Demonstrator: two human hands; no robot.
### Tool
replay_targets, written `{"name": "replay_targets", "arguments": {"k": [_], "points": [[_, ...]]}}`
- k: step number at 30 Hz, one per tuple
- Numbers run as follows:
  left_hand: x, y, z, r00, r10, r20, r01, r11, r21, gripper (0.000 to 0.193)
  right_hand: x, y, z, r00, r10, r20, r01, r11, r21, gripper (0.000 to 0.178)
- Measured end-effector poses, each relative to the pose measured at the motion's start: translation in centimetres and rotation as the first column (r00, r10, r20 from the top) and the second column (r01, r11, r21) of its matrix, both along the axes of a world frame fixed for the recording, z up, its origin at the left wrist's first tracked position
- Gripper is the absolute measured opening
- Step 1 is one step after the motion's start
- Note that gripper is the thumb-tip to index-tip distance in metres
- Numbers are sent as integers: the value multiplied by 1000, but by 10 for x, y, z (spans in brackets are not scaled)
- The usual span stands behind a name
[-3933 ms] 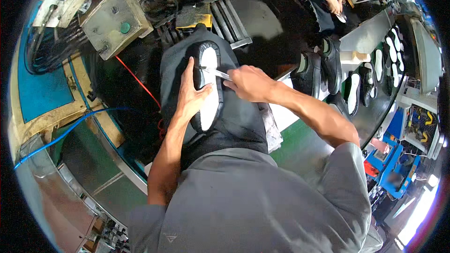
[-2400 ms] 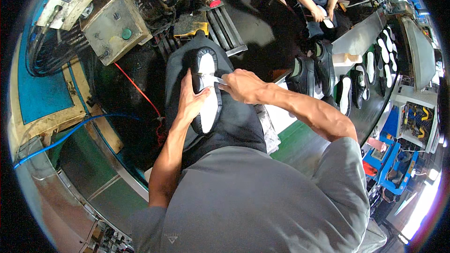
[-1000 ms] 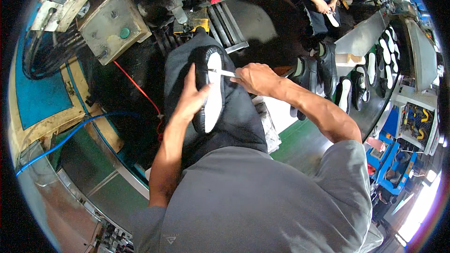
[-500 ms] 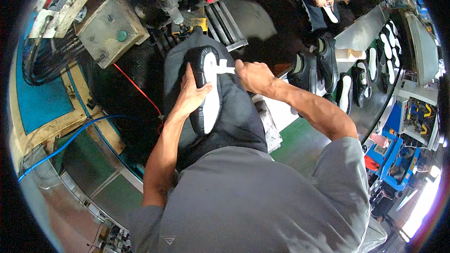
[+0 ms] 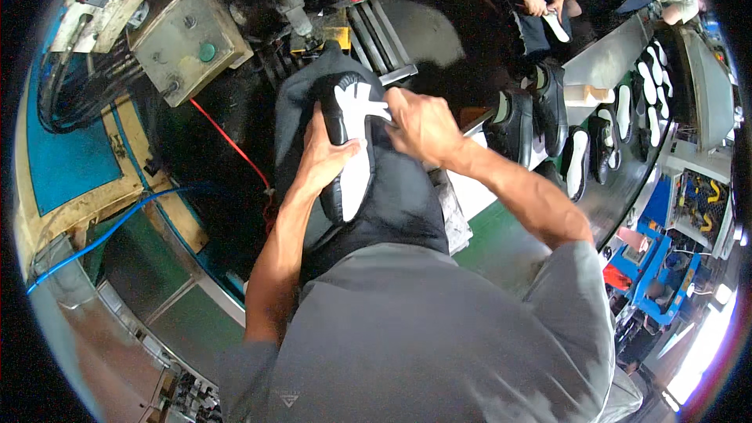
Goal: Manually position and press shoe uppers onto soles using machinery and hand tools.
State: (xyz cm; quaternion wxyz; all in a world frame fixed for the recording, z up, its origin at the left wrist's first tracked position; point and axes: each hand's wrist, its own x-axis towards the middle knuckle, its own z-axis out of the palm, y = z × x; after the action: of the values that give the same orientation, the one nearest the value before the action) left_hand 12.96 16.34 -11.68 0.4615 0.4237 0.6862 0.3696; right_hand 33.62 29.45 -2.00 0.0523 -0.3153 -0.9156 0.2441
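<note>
On my lap lies a black shoe (image 5: 335, 197) with its underside up, a long white insole (image 5: 356, 188) showing inside the gathered black edge. My left hand (image 5: 320, 153) is wrapped round the shoe's left side, thumb pressed on the white surface. Toward the far end, white strips (image 5: 362, 100) spread out over the sole, and one reaches across to the right. My right hand (image 5: 423, 125) is closed at that strip's end, slightly blurred. Whether a tool is also inside this fist is hidden.
Several black shoes (image 5: 553, 110) and white-soled ones (image 5: 578, 160) stand on the metal bench (image 5: 523, 239) at right. Machine boxes (image 5: 186, 45) and a blue hose (image 5: 117, 223) are at left. Far off, another person's hands (image 5: 540, 6) hold a white sole piece (image 5: 557, 27).
My right hand has turned and moved slightly up and right. The white strips now fan out wider over the far end of the shoe. My left hand keeps its hold.
</note>
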Motion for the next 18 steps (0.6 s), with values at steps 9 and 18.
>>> {"name": "replay_targets", "arguments": {"k": [9, 18], "points": [[2, -60, 52, 986, -69, -152, 47, 989, -142, 79, 3, 18, 1, 1000, -1, -15, 2, 997, 81, 29], [-1, -55, 24, 954, -5, 301, 22, 998, -54, 98, -31, 20, 1, 999, 25, -29, -24, 999, 33, 23]]}}
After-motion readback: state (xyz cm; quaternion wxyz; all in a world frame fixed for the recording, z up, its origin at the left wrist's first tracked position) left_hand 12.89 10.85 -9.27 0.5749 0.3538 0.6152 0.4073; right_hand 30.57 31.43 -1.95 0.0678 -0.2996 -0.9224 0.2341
